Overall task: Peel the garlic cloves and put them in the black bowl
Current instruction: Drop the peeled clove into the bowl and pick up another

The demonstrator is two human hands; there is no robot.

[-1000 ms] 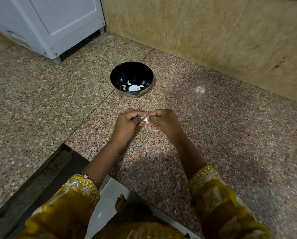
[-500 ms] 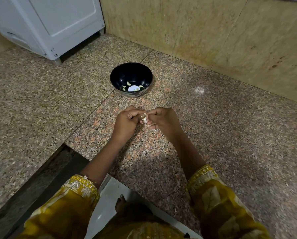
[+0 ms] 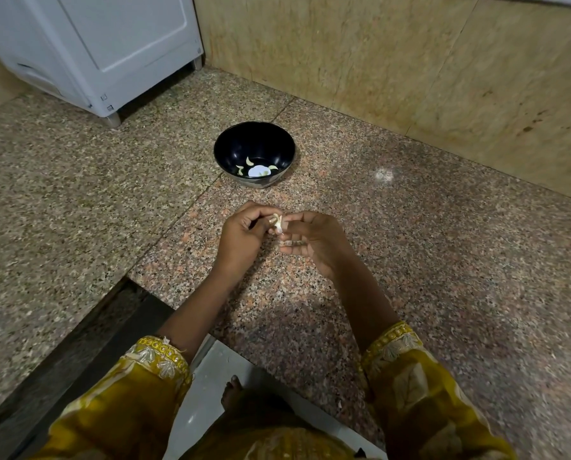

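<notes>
A speckled granite surface (image 3: 443, 260), polished and glinting in spots, is filling most of the view and running up to a tan stone-tiled wall (image 3: 377, 61) at one o'clock. A white appliance (image 3: 111, 44) on short feet is standing on the granite at eleven o'clock. The black bowl (image 3: 224, 151), round and glossy, is sitting at twelve o'clock from the hands, near them but apart, with bare granite lying between. A few pale, curved peeled cloves (image 3: 249, 161) are lying in its bottom beside a bright reflection. The left hand (image 3: 241, 237) is curling its fingers inward and pinching a garlic clove (image 3: 277, 224) from nine o'clock. The right hand (image 3: 314, 240) is meeting it from three o'clock, its thumb and forefinger closing on the same clove while its other fingers are lying loosely bent underneath. The clove is showing whitish, with thin papery skin sticking out between the fingertips. Both hands are hovering just above the granite. Mustard-yellow sleeves (image 3: 144, 376) with embroidered cuffs are covering the forearms at six o'clock, and a bare foot (image 3: 231, 390) is resting on a white floor below the granite edge.
</notes>
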